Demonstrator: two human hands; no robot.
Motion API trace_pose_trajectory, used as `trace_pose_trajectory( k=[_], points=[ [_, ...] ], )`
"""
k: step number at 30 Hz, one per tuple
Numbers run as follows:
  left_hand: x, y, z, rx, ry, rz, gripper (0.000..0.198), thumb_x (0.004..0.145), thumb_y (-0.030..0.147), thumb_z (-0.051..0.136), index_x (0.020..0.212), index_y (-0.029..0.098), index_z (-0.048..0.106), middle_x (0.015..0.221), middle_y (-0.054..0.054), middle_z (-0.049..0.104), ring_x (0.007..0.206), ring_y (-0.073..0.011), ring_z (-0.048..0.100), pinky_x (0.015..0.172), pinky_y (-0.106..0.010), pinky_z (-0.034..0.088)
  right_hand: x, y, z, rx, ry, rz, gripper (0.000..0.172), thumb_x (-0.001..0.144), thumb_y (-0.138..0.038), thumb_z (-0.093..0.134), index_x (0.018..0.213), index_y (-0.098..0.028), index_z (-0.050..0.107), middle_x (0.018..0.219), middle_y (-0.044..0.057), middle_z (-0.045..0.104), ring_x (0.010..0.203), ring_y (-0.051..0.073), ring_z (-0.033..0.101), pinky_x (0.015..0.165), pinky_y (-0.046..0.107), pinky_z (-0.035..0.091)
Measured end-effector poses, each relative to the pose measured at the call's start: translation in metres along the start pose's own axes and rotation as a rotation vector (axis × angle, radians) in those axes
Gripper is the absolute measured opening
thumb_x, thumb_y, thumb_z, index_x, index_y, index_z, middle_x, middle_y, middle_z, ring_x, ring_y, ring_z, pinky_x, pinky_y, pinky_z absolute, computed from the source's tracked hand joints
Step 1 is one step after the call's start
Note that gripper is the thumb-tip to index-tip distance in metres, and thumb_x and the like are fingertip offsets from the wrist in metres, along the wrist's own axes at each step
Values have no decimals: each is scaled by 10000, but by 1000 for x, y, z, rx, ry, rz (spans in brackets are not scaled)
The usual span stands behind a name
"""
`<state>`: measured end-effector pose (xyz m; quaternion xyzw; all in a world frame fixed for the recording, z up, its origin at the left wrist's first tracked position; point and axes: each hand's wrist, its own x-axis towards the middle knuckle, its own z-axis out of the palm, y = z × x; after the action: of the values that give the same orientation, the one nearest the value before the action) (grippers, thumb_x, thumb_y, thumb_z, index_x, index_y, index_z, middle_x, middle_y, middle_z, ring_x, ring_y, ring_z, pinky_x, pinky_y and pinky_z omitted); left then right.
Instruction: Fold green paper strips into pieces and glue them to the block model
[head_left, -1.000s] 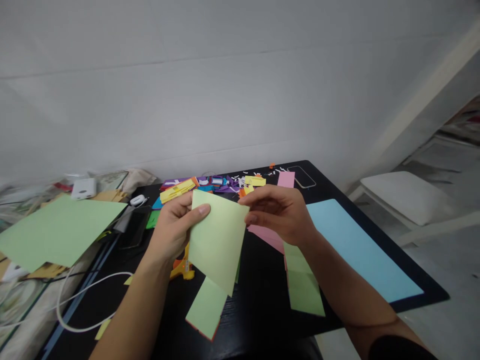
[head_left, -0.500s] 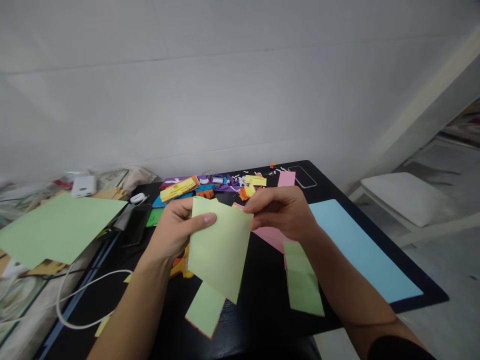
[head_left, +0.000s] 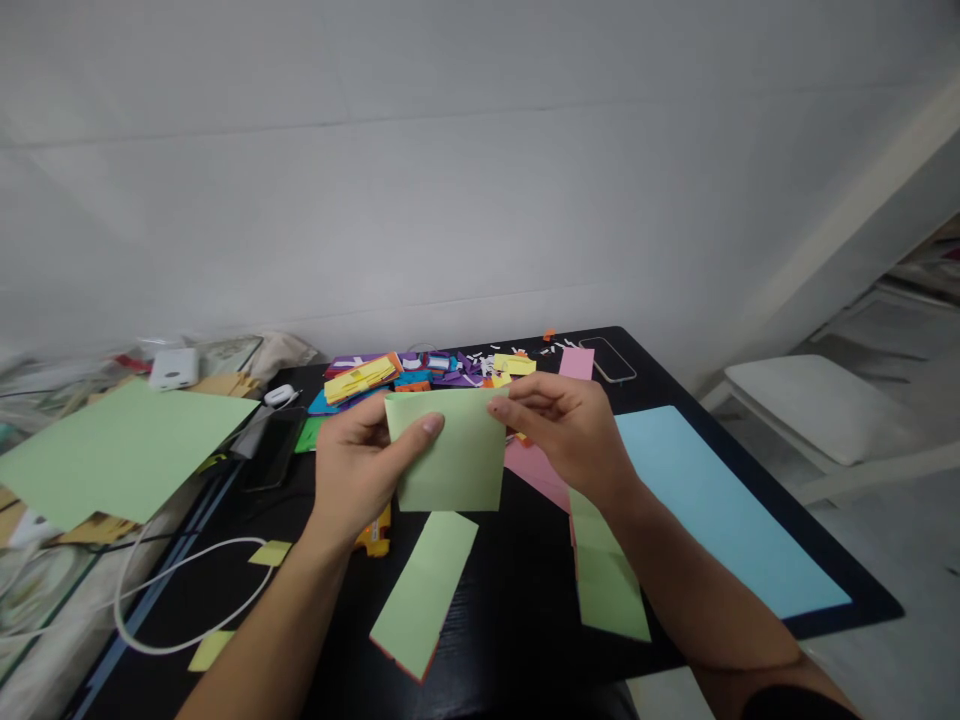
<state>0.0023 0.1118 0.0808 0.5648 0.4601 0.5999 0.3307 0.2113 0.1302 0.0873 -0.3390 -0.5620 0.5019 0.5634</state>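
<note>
Between my two hands is a piece of light green paper (head_left: 459,465), bent over along its top edge and held above the black table. My left hand (head_left: 367,455) grips its left side, thumb on the near face. At the upper right corner, my right hand (head_left: 566,425) pinches it, thumb in front and fingers behind. Below the paper lies a green paper strip (head_left: 426,595) with a reddish edge beneath. Another green strip (head_left: 611,575) rests under my right forearm. A yellow tool (head_left: 377,535) is partly hidden behind my left wrist.
Cut paper pieces in yellow (head_left: 364,378), purple, blue and orange lie along the back. A light blue sheet (head_left: 727,510) is at the right, a large green sheet (head_left: 120,450) at the left. A white cable (head_left: 124,610) loops beside a dark phone (head_left: 276,450). A white stool (head_left: 810,405) stands right.
The green paper has gone from hanging long and tilted to a shorter shape with a bend at its top. My right thumb now lies across its front, and the strip below shows more.
</note>
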Motion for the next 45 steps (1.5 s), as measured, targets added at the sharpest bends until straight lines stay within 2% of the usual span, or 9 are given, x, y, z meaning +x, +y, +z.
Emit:
trace_pose_trajectory(
  k=[6, 14, 17, 21, 29, 34, 37, 41, 45],
  points=[
    [4, -6, -5, -25, -83, 13, 186, 831, 363, 840, 862, 180, 816, 766, -29, 763, 629, -139, 653, 552, -226, 526, 2, 2, -3, -96, 58, -70, 84, 784, -281, 879, 784, -223, 819, 727, 19, 804, 651, 166, 756, 640, 291, 665],
    [13, -5, -11, 28, 93, 102, 202, 802, 308, 860, 667, 196, 758, 615, 18, 628, 611, -112, 520, 583, -232, 433, 1, 1, -4, -184, 90, -170, 27, 798, -231, 852, 792, -226, 826, 718, 5, 802, 646, 163, 763, 616, 269, 660],
    [15, -5, -13, 99, 88, 55, 225, 785, 342, 867, 653, 196, 758, 597, 20, 609, 590, -111, 492, 563, -240, 408, 2, 3, -4, -209, 89, -174, 30, 810, -242, 842, 795, -222, 825, 707, 6, 798, 645, 166, 762, 610, 271, 658],
    [16, -4, -14, 112, 43, 29, 158, 804, 374, 843, 782, 219, 826, 665, 3, 692, 639, -135, 569, 594, -249, 452, 4, 6, -5, -212, 82, -174, 34, 814, -254, 841, 804, -226, 827, 729, 10, 808, 659, 162, 767, 619, 263, 655],
    [16, -5, -11, 168, 177, 80, 161, 809, 359, 832, 759, 205, 824, 656, 7, 699, 630, -133, 566, 597, -250, 448, 6, 9, -2, -89, 63, -71, 155, 788, -333, 878, 833, -203, 808, 743, 21, 799, 653, 153, 753, 636, 273, 661],
    [21, -11, -12, 76, 227, 61, 186, 817, 372, 842, 797, 189, 819, 684, 6, 713, 617, -120, 574, 615, -245, 459, 5, 10, -3, -105, -140, 86, 287, 756, -435, 918, 841, -189, 799, 833, 50, 812, 755, 190, 773, 728, 331, 678],
    [24, -16, -12, -16, 209, 37, 219, 822, 399, 849, 831, 183, 813, 709, -3, 727, 631, -122, 593, 642, -245, 484, 5, 13, -5, -156, -150, 110, 324, 795, -494, 882, 825, -184, 795, 806, 53, 801, 747, 201, 765, 735, 365, 678],
    [26, -22, -13, -72, 88, -29, 268, 836, 443, 841, 858, 178, 806, 709, -9, 702, 649, -130, 585, 638, -247, 478, 6, 14, -5, -152, -90, 71, 309, 786, -482, 889, 799, -190, 791, 799, 45, 795, 734, 184, 749, 724, 342, 658],
    [24, -21, -13, -16, 38, -69, 282, 814, 440, 864, 753, 181, 772, 657, 11, 640, 623, -119, 533, 593, -241, 415, 6, 10, -5, -133, -66, 49, 260, 792, -440, 889, 817, -196, 801, 796, 34, 792, 703, 163, 723, 694, 318, 637]
  ],
)
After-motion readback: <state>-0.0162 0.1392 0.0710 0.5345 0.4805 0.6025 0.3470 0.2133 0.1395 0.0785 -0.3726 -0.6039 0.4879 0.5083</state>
